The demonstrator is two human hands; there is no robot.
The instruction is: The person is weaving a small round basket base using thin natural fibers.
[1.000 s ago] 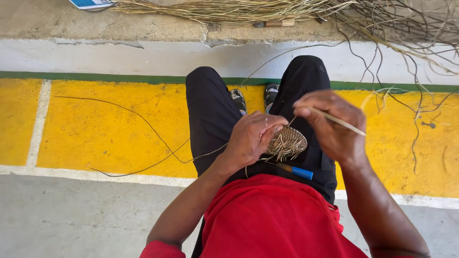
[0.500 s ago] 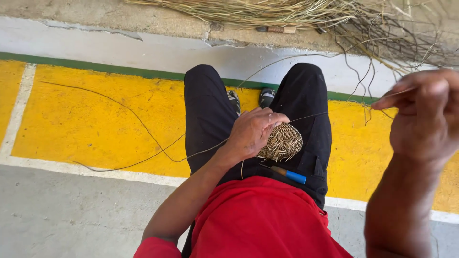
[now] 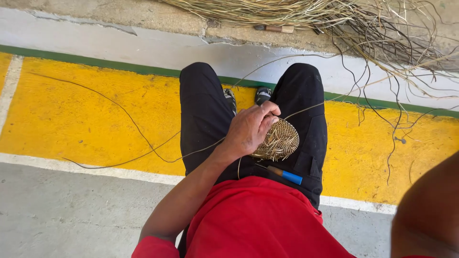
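My left hand (image 3: 249,128) grips a small round woven disc of straw (image 3: 279,141) held over my lap, between my knees in black trousers. A thin fibre strand (image 3: 334,98) runs taut from the disc up and to the right. Only my right forearm (image 3: 428,210) shows, at the lower right edge; the right hand itself is out of frame. A tool with a wooden and blue handle (image 3: 285,175) lies on my lap just below the disc.
A heap of dry straw and dark fibres (image 3: 334,19) lies on the concrete ledge ahead, with a wooden-handled tool (image 3: 275,28) in it. A long loose strand (image 3: 119,119) trails over the yellow painted floor on the left. My shoes (image 3: 246,95) show between my knees.
My right hand has pulled the strand away to the right and gone out of view; a second ago it was at the disc. My left hand stays on the disc.
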